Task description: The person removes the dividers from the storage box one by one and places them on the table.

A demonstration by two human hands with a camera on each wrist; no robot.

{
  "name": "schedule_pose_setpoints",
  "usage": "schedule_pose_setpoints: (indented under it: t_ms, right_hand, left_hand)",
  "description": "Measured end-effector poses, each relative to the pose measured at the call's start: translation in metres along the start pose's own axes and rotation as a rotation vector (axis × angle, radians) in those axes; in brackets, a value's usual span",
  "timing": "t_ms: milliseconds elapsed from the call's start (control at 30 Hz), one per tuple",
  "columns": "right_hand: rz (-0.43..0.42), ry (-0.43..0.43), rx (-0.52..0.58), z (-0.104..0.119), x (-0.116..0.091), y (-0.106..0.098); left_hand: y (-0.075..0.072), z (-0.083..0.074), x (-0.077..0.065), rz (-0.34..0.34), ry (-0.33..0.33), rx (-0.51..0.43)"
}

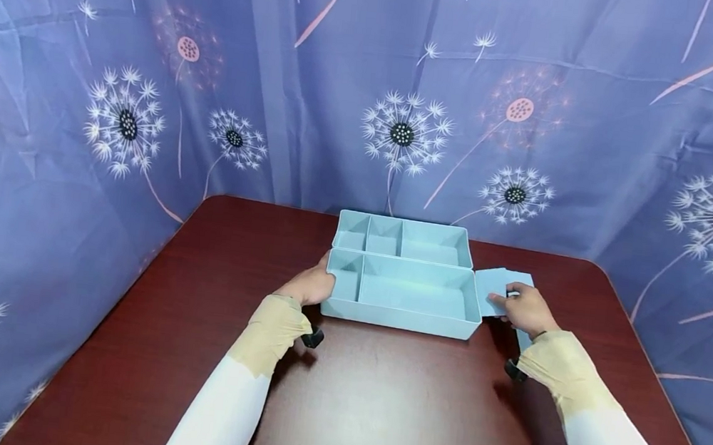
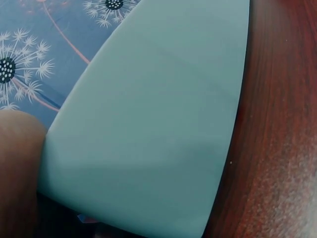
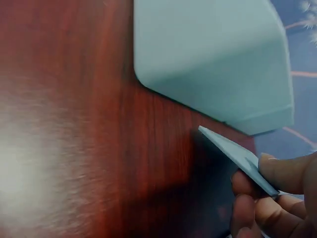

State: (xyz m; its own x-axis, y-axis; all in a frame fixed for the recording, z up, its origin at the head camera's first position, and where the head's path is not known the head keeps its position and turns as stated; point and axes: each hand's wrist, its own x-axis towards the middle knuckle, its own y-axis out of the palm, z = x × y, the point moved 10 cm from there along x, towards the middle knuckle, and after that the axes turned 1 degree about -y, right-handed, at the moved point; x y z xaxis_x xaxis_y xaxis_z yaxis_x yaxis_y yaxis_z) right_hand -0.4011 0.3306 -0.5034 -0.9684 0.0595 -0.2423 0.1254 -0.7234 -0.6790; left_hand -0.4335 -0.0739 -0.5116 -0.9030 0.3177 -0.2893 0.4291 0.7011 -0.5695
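A light-blue open organizer box (image 1: 411, 321) lies lengthwise on the table, with a divider making a small left compartment and a wide right one. My left hand (image 1: 312, 284) touches its left end; some fingers are hidden. In the left wrist view, the box's outer wall (image 2: 148, 109) fills the middle, with one finger (image 2: 20, 168) against its edge. Beside the box's right end, my right hand (image 1: 527, 310) pinches a thin light-blue panel (image 3: 237, 156) between thumb and fingers. Another light-blue piece (image 1: 521, 277) shows behind that hand; whether the hand also holds it is unclear.
Directly behind the front box stands a second light-blue box (image 1: 435, 241) with several compartments. Both sit on a dark reddish wooden table (image 1: 216, 273). A blue curtain (image 1: 329, 105) with dandelion prints hangs along the table's back and sides.
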Motion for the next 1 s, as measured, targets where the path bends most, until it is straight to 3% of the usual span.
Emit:
schedule_pose_setpoints:
  t_ms: [200, 333, 500, 800, 1000]
  right_hand:
    - [-0.079, 0.003, -0.219, -0.004, 0.015, 0.0]
    - [-0.186, -0.009, -0.331, -0.003, 0.015, -0.01]
    - [-0.262, -0.021, -0.368, -0.003, 0.016, -0.02]
    - [-0.247, -0.035, -0.394, 0.005, 0.024, -0.013]
    - [-0.267, -0.057, -0.358, 0.02, 0.014, -0.018]
  left_hand:
    - [0.005, 0.008, -0.001, -0.012, -0.029, 0.053]
    - [0.009, 0.003, 0.0, 0.021, -0.014, 0.008]
    - [0.004, -0.004, 0.003, -0.004, -0.008, 0.046]
    - [-0.003, 0.007, 0.005, -0.028, -0.038, 0.082]
    - [-0.005, 0.007, 0.003, -0.031, -0.06, 0.091]
